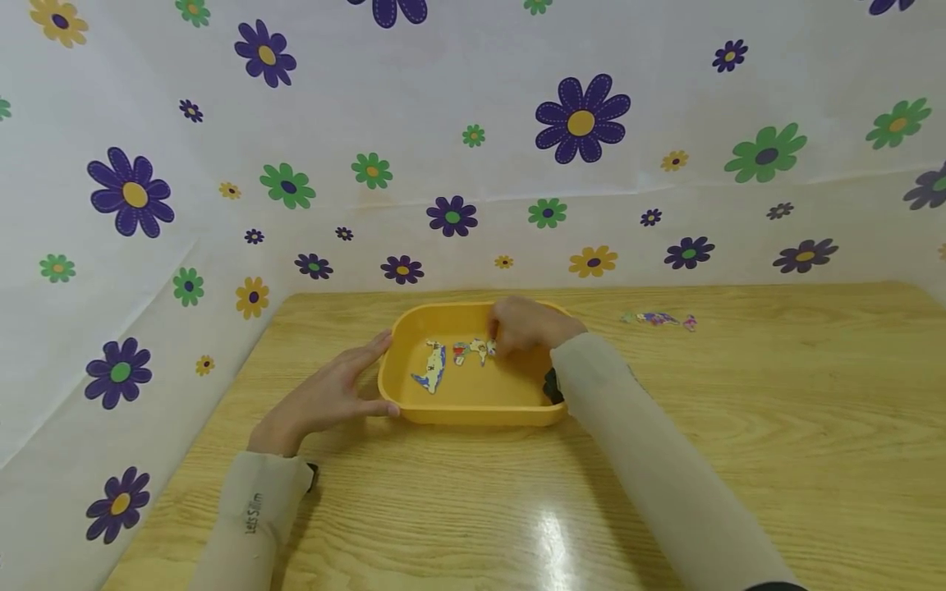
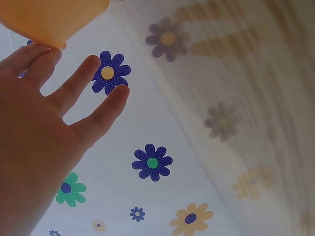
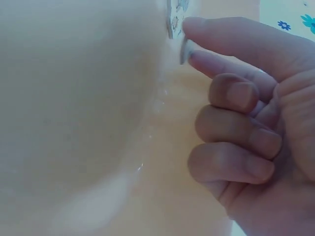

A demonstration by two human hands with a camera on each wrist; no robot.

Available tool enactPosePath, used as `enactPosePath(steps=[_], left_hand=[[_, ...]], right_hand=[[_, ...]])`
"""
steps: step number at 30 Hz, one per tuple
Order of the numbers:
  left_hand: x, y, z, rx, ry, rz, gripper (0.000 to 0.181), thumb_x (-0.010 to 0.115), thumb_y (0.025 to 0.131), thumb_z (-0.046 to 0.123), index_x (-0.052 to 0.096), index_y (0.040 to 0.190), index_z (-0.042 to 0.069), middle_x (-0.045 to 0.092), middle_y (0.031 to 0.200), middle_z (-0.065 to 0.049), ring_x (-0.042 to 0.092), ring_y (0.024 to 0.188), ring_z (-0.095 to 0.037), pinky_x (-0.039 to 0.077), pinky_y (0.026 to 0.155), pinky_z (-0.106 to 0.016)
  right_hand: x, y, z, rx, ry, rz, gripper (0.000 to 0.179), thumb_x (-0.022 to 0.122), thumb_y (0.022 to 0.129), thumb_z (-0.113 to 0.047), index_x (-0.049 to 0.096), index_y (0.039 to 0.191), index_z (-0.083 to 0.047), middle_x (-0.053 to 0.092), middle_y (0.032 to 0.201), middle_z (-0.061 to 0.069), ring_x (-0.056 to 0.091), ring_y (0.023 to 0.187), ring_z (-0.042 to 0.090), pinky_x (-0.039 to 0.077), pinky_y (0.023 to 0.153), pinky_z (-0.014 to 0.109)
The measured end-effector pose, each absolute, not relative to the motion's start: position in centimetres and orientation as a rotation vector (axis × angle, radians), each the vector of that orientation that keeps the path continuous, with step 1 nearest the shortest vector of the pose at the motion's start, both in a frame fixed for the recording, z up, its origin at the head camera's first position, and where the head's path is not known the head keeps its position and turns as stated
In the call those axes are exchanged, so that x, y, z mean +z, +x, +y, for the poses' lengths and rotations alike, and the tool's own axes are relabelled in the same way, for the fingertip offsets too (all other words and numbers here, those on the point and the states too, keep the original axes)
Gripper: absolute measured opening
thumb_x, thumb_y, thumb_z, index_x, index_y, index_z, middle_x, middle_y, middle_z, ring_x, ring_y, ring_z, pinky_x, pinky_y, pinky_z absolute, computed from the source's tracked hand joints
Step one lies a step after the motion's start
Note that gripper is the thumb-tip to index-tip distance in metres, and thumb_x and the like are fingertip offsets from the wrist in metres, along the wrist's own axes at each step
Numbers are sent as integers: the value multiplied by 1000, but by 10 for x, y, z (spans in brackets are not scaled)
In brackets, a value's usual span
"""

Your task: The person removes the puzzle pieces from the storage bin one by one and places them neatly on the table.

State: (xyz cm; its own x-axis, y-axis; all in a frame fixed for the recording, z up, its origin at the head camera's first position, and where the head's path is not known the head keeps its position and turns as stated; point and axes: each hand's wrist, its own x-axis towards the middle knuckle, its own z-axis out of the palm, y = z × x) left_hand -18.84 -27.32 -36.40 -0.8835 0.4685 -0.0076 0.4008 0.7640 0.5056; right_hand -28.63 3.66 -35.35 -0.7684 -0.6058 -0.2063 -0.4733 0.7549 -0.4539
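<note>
A shallow yellow tray (image 1: 473,415) stands on the table. My left hand (image 1: 336,390) is at its left end, fingers extended along the side and thumb at the front left corner. In the left wrist view its fingers are spread, some touching the tray's edge. My right hand (image 1: 521,324) reaches inside the tray, near the back wall. Thumb and forefinger pinch a small flat puzzle piece (image 3: 186,51), the other fingers curled in. Right beside the pinched piece is a row of joined puzzle pieces (image 1: 473,351). Another joined, printed shape (image 1: 432,369) lies left of it in the tray.
On the wooden table (image 1: 739,410), behind and right of the tray, lies a narrow colourful strip of joined pieces (image 1: 658,318). A white cloth with printed flowers (image 1: 473,98) hangs behind the table and along its left side. Dark devices are on both wrists.
</note>
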Motion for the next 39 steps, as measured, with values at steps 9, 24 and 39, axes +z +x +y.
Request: enactPosePath(steps=[9,24,39], left_hand=[[-365,-188,-273,766,700,2822,105,81,82,51,27,160,5,23,166,-11,28,147,-41,24,116,-63],[-364,-188,-273,782,707,2819,104,82,83,49,28,160,4,23,166,-13,28,147,-42,24,117,-63],[-364,-188,-273,795,703,2813,104,82,83,49,28,160,5,24,166,-12,28,147,-41,24,116,-63]], right_hand=[[-331,-286,38,-529,-970,2639,22,75,87,-8,73,106,3,66,97,12,53,82,23,48,72,29],[-300,-285,50,-580,-958,2678,25,78,89,-12,72,109,2,58,86,8,49,82,23,44,71,30],[-295,-287,82,-608,-856,2706,24,76,91,-12,71,109,2,57,90,11,50,85,26,47,72,34]])
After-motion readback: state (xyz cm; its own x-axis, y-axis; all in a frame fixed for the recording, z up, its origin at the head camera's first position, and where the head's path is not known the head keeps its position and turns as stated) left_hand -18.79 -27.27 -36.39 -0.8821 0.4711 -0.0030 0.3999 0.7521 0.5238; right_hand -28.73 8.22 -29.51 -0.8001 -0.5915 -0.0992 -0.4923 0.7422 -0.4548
